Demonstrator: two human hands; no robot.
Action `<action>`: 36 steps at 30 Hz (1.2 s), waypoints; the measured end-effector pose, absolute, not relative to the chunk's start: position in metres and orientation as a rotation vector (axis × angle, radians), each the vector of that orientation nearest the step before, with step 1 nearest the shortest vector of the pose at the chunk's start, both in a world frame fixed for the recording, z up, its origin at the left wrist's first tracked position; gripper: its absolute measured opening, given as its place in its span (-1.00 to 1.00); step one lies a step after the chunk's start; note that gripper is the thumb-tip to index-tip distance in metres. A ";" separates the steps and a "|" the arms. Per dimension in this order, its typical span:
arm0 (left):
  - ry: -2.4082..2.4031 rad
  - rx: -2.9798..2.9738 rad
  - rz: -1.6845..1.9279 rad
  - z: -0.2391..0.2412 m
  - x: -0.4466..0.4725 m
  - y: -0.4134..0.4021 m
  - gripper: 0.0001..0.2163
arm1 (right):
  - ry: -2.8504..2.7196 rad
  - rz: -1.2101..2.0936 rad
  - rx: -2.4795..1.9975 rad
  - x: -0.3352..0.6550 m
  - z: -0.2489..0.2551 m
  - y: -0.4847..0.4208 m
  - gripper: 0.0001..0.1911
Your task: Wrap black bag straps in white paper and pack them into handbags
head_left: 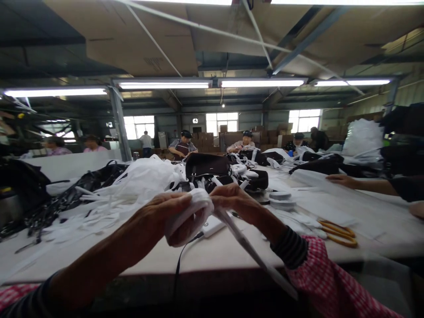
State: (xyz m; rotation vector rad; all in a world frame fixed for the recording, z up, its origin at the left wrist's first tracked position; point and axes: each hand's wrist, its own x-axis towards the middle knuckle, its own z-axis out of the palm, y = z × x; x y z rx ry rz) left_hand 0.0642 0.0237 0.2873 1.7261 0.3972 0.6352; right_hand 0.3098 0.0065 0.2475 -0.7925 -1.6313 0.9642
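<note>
Item: white band (204,199), coiled in loose loops, held above the bench (152,261) between two hands.
Left hand (165,206): grip closed on the coil, thumb on top; the fingers inside show only in part.
Right hand (233,199): grip closed, as I judge it, on the band at the coil's right side; fingertips partly hidden.
Free end (255,255): slanting down past the front edge, unheld. Hazard: could twist or snag on the checked sleeve (318,260), being loose and close to it.
Coil, hazard: loops could slip or spring apart if the left thumb eases.
Beneath: white device (213,227) with black cable (178,265). Hazard: a dropped loop could tangle there.
Beyond: white heap (145,176) and dark bag (208,165); a band laid there could get lost among similar strips.
Right: yellow-handled scissors (339,232), apart from both hands.
</note>
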 end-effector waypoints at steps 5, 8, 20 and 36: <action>0.160 1.109 0.910 0.304 0.086 0.016 -0.58 | -1.093 1.126 -0.661 0.268 0.213 -0.011 -0.60; 0.091 0.832 1.044 0.319 0.100 0.014 -0.58 | -0.898 1.043 -0.627 0.251 0.198 -0.013 -0.47; 0.193 1.352 1.284 0.281 0.132 0.058 -0.84 | -0.909 1.118 -0.716 0.242 0.155 0.001 -0.59; 0.299 2.900 0.478 0.120 0.161 0.090 -0.69 | -1.462 1.216 -1.518 0.375 0.126 -0.029 -0.51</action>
